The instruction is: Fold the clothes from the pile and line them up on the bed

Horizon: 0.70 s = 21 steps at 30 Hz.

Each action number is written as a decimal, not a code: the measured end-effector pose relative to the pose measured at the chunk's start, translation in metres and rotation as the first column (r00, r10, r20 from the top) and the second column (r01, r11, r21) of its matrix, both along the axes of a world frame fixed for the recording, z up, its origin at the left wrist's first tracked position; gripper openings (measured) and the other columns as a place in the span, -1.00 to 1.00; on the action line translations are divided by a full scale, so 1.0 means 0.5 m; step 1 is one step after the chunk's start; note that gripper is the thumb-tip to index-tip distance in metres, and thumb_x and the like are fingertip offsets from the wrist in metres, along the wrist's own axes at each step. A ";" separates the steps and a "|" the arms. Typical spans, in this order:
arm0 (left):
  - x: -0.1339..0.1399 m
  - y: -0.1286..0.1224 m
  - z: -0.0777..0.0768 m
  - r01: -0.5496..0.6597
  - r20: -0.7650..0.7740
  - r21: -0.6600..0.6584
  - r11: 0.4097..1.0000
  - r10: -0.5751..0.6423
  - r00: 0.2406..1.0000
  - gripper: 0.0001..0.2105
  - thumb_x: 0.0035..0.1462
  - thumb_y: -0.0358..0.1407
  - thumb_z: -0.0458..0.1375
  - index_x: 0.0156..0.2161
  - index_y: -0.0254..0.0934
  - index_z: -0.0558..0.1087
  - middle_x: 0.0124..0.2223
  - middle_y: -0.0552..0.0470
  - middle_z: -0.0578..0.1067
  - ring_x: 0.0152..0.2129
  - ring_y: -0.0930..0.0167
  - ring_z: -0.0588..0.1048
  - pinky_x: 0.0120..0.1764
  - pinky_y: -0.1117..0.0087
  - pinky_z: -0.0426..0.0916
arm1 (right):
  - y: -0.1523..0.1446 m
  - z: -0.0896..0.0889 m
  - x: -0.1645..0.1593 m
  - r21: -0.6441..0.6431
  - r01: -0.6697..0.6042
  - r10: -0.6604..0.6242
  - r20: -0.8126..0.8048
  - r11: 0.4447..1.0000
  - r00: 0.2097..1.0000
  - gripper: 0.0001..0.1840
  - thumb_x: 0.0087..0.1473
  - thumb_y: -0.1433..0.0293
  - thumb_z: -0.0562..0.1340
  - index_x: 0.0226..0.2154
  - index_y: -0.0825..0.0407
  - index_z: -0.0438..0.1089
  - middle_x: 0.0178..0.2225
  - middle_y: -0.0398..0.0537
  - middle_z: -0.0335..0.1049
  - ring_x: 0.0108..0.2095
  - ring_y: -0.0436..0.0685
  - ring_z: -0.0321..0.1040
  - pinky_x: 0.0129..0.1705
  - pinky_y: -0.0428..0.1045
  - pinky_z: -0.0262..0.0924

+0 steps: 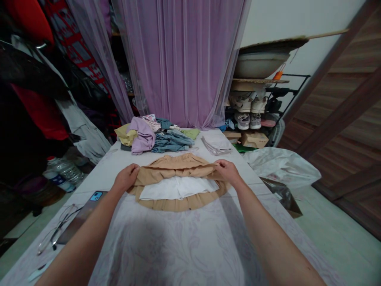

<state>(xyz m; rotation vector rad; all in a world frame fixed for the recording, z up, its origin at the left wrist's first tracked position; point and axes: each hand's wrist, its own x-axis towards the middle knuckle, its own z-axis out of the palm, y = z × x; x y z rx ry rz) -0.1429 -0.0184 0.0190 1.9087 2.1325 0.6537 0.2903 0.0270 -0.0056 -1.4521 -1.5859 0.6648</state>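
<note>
A tan skirt (178,205) with a gathered waistband lies on the cloth-covered table (184,246), its waist toward the far end. The upper layer is lifted and folded back, baring a white lining (178,188) that looks like shorts. My left hand (127,176) pinches the raised layer's left edge between thumb and fingers. At the right edge of the same layer, my right hand (228,171) grips the fabric in a like pinch. Between the two hands the tan cloth is stretched sideways, a little above the table.
Beyond the skirt is a heap of clothes (172,141), with a folded pale cloth (216,144) to its right. A phone (81,216) and glasses (59,228) lie by my left forearm. A purple curtain (184,59) hangs behind; a shoe rack (262,81) stands back right.
</note>
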 end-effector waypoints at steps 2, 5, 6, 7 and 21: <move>-0.001 -0.033 0.005 0.059 0.177 0.048 0.997 -0.066 0.982 -0.60 0.10 -0.01 -0.08 -0.20 -0.23 0.44 -0.15 -0.02 0.56 -0.19 0.31 0.48 -0.12 0.39 0.35 | -0.034 0.005 0.017 -0.010 -0.037 0.036 -0.042 0.999 0.998 -0.81 -0.20 0.26 0.19 -0.52 0.01 0.44 -0.58 -0.21 0.36 -0.52 0.03 0.23 -0.45 -0.09 0.12; -0.004 -0.090 0.008 0.149 0.356 0.039 0.988 -0.153 0.922 -0.57 0.05 0.08 -0.07 -0.27 -0.22 0.41 -0.24 0.03 0.55 -0.26 0.31 0.47 -0.14 0.35 0.36 | -0.085 0.000 0.041 -0.062 -0.113 0.109 -0.055 0.992 0.992 -0.80 -0.21 0.24 0.20 -0.53 0.01 0.43 -0.61 -0.22 0.34 -0.55 0.02 0.21 -0.47 -0.09 0.09; -0.005 -0.108 0.008 0.182 0.376 0.013 0.983 -0.174 0.910 -0.59 0.05 0.08 -0.06 -0.32 -0.22 0.39 -0.31 0.05 0.54 -0.30 0.32 0.46 -0.16 0.34 0.37 | -0.099 -0.004 0.048 -0.082 -0.133 0.130 -0.041 0.988 0.991 -0.81 -0.21 0.25 0.19 -0.55 0.01 0.42 -0.62 -0.22 0.34 -0.55 0.02 0.21 -0.47 -0.09 0.09; -0.005 -0.125 0.006 0.215 0.378 -0.013 0.976 -0.194 0.905 -0.62 0.04 0.06 -0.07 -0.36 -0.21 0.37 -0.36 0.07 0.51 -0.34 0.32 0.45 -0.19 0.34 0.36 | -0.113 -0.010 0.053 -0.103 -0.147 0.147 -0.016 0.984 0.989 -0.83 -0.21 0.27 0.18 -0.56 0.01 0.42 -0.63 -0.21 0.34 -0.56 0.02 0.21 -0.48 -0.09 0.09; 0.018 -0.122 0.009 0.238 -0.077 -0.251 0.938 -0.264 0.961 -0.69 0.15 -0.12 -0.08 -0.38 -0.19 0.45 -0.42 0.07 0.55 -0.41 0.35 0.52 -0.33 0.41 0.31 | -0.140 0.022 0.011 -0.127 -0.106 0.163 0.640 0.986 0.751 -0.69 0.04 0.48 0.10 -0.33 -0.05 0.56 -0.21 -0.10 0.57 -0.22 0.08 0.45 -0.19 -0.09 0.19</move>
